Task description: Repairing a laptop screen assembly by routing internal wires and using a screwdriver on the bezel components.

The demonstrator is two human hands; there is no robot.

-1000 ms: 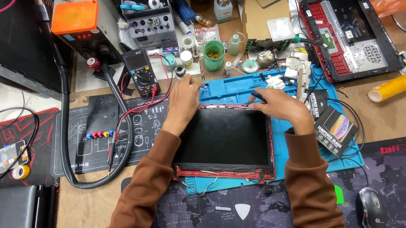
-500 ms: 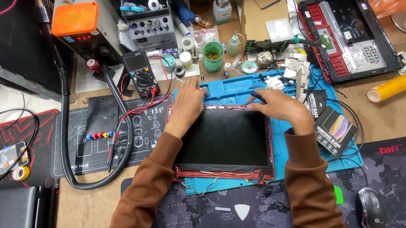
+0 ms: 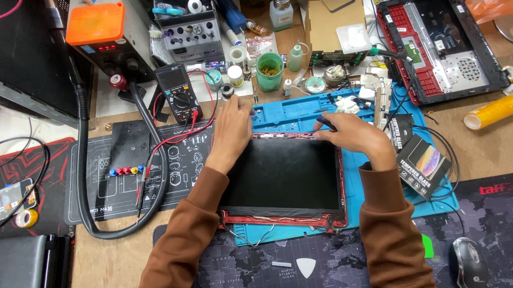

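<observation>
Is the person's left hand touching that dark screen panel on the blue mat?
Touching. The head view shows the left hand lying flat on the top left corner of the dark screen panel, fingers over its upper edge, no gap visible.

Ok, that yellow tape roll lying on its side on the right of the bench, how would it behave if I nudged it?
The yellow tape roll lies on its round side on bare wood, so it would probably roll. It looks hollow, so likely light. A cable and the tape beside it might stop it.

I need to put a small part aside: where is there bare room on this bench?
Free: dark map-print desk mat between the brown sleeves, near the white triangular pick; bare wood below the yellow tape roll. Crowded: behind the black screen panel.
</observation>
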